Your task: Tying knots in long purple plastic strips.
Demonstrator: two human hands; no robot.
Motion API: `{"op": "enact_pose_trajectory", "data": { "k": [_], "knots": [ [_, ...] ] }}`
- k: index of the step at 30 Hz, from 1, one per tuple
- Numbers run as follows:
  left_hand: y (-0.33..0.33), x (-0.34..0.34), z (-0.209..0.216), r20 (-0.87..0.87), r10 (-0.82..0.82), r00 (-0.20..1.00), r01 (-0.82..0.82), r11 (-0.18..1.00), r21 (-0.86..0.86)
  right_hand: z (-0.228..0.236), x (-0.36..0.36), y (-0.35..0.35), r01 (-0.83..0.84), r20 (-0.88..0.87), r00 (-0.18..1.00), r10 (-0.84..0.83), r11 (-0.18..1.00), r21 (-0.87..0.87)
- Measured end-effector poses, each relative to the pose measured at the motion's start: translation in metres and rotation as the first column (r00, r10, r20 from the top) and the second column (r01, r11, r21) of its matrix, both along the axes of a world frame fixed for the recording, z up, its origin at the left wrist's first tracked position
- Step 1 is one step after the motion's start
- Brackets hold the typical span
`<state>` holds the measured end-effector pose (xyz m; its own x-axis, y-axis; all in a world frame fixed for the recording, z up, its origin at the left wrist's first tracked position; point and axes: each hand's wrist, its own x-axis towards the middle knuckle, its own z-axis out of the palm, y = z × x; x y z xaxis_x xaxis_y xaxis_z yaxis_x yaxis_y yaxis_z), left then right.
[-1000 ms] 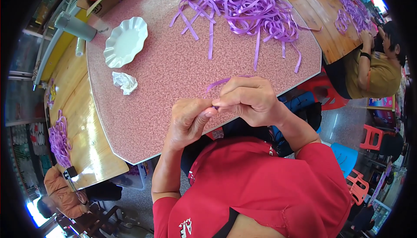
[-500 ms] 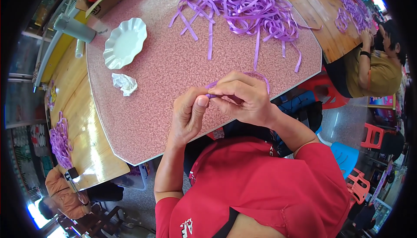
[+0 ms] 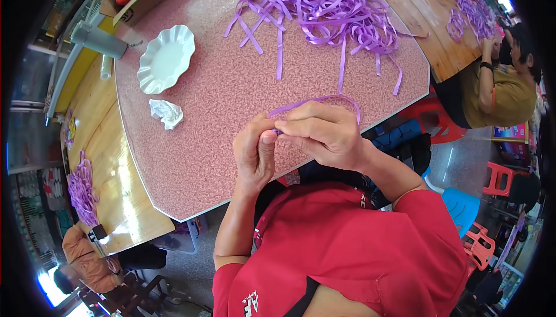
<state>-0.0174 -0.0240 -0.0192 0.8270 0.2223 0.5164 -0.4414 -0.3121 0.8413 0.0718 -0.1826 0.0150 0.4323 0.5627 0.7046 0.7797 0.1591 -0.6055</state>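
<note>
We find both hands raised together over the near edge of the pink speckled desk [image 3: 231, 114]. The left hand [image 3: 255, 155] is curled, thumb upright, its tip pressed against the fingertips of the right hand [image 3: 321, 132]. The right hand is closed in a pinch, knuckles up, wrist bent toward the body. Between them they grip a purple ribbon strip [image 3: 315, 100], which arches up over the right hand and comes down along its far side. Where the strip ends inside the pinch is hidden by the fingers; we cannot tell how much is folded there.

Toward the far edge lies a loose heap of purple ribbons [image 3: 324, 4]. Near the left edge we note a white scalloped dish [image 3: 165, 59] and a crumpled white tissue [image 3: 167, 112] just beside it. Another person [image 3: 507, 85] sits at the neighbouring wooden desk, partly cut off by the picture's rim.
</note>
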Motion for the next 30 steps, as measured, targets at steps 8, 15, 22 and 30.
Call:
{"op": "enact_pose_trajectory", "data": {
  "k": [8, 15, 22, 30],
  "knots": [
    [0.005, 0.001, 0.015, -0.007, -0.066, 0.998, 0.066, 0.988, 0.137, 0.014, 0.012, -0.007, -0.079, 0.225, 0.970, 0.092, 0.995, -0.064],
    [-0.008, -0.003, 0.012, -0.187, 0.053, 0.981, -0.064, 0.997, -0.053, 0.020, 0.017, -0.001, -0.055, 0.239, 0.968, 0.084, 0.991, -0.124],
    [-0.010, -0.005, 0.013, -0.175, 0.050, 0.983, -0.086, 0.976, -0.202, 0.013, 0.004, 0.013, -0.051, -0.096, 0.994, 0.049, 0.999, -0.014],
    [-0.009, -0.005, 0.018, -0.218, -0.134, 0.967, 0.008, 0.868, -0.496, 0.009, 0.024, 0.014, -0.115, 0.114, 0.988, 0.108, 0.992, 0.053]
  ]
}}
